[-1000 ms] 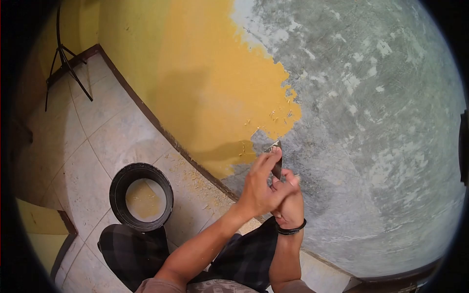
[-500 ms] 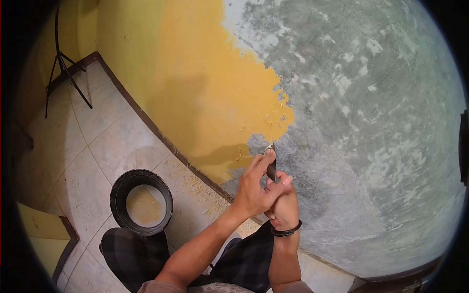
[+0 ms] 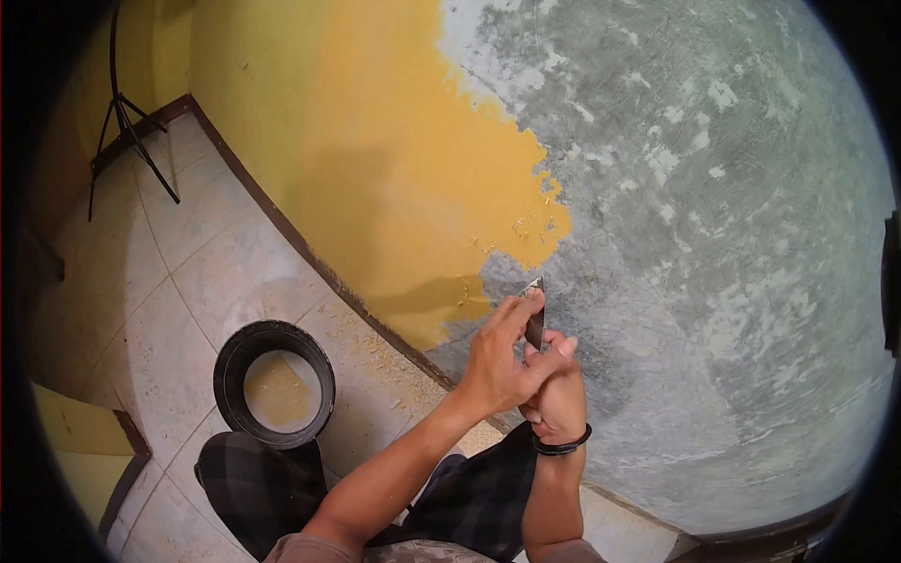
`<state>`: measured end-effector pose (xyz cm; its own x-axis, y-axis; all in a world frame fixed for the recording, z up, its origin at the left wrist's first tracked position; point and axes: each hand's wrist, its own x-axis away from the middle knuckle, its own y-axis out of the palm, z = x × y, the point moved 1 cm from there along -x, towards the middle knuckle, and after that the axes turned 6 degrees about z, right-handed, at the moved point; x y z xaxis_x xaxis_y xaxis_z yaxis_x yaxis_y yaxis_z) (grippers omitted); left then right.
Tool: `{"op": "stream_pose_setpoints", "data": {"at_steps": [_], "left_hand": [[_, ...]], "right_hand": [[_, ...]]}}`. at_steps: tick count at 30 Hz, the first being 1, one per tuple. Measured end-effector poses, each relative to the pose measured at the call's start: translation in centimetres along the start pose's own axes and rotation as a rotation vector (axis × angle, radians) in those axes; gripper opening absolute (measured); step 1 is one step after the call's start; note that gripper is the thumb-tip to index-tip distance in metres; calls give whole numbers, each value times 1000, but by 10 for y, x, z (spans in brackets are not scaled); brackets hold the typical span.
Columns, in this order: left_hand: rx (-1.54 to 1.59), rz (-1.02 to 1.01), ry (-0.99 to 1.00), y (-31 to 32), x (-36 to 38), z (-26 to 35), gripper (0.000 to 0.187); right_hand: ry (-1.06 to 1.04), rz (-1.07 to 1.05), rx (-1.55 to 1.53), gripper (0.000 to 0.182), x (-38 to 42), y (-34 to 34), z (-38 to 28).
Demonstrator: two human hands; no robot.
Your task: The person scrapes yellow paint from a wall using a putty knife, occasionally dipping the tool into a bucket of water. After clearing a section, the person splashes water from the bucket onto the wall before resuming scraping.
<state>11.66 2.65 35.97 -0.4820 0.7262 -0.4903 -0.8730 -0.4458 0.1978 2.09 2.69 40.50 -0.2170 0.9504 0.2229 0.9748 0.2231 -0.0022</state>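
Note:
A scraper with a flat metal blade points up in front of the wall. My right hand, a black band at its wrist, is closed around the handle, which the fingers mostly hide. The fingertips of my left hand press on the blade near its tip, and its thumb lies across toward the right hand. Behind the blade, yellow paint ends in a ragged edge against bare grey wall. Curled paint flakes cling near that edge.
A black bucket holding a pale cloudy liquid stands on the tiled floor by my knee. Paint scrapings lie along the brown skirting. A black tripod stand is in the far left corner. A low yellow wall edge juts in at left.
Both hands and the scraper have shifted slightly to the right together. The view has also moved a little. The grip looks the same.

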Motion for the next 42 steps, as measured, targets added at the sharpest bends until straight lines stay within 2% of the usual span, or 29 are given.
{"op": "stream_pose_setpoints", "data": {"at_steps": [1, 2, 3, 5, 6, 7, 9, 10, 15, 19, 24, 27, 29, 31, 33, 35, 36, 37, 39, 40, 42], "left_hand": [[-3, -20, -40, -1, -1, -2, 59], [-107, 90, 109, 1, -6, -12, 55], [-103, 62, 87, -1, -6, -12, 55], [355, -27, -305, -16, -16, -15, 52], [37, 15, -196, -14, -9, -10, 50], [27, 21, -179, -7, -1, -4, 50], [-43, 73, 31, 11, 15, 8, 54], [-120, 59, 125, 14, 17, 9, 58], [-218, 104, 238, 22, 15, 8, 64], [-218, 110, 279, 27, 13, 4, 66], [-257, 105, 189, 15, 0, 11, 65], [-234, 76, 191, 14, 0, 11, 63], [-218, 59, 195, 12, -4, 6, 62], [-241, 132, 233, 7, -10, 0, 62], [-249, 118, 186, 3, -11, 5, 61], [-208, 101, 135, 0, -7, 8, 61], [-217, 113, 153, 0, -7, 8, 61], [-193, 90, 166, 3, -5, 7, 61], [-174, 60, 177, -2, -8, 5, 61], [-146, 50, 128, -8, -15, 5, 59], [-109, -4, 34, -4, -6, 8, 58]], "right_hand": [[43, 1, 33, 32, 2, 6, -5], [-6, 28, -13, 31, -4, 18, 12], [14, 55, -24, 31, -4, 22, 23], [-98, 53, 67, 30, -9, 35, 29], [-215, 97, 91, 31, -9, 29, 23], [-110, 113, -60, 35, -15, 14, 17], [-10, -30, -11, 41, -2, -13, 5], [-21, -31, -5, 41, -3, -16, 6], [-30, -86, -137, 49, -12, -33, 9], [20, -91, -237, 46, -24, -40, 8], [8, -89, -128, 38, -23, -21, 2], [-5, 1, -134, 39, -15, -21, 6], [-34, -24, -121, 40, -24, -16, 3], [-13, -73, -33, 38, -25, -8, -9], [10, -77, -55, 41, -25, -6, -3], [-44, 4, 53, 42, -12, 3, -5], [-41, 53, -125, 43, -9, 4, 3], [-55, 31, -127, 43, -10, 7, 2], [-43, 80, 67, 42, -7, 8, 0], [-70, 2, 29, 41, -3, 18, -4], [-21, 34, 30, 40, 1, 14, -8]]}}
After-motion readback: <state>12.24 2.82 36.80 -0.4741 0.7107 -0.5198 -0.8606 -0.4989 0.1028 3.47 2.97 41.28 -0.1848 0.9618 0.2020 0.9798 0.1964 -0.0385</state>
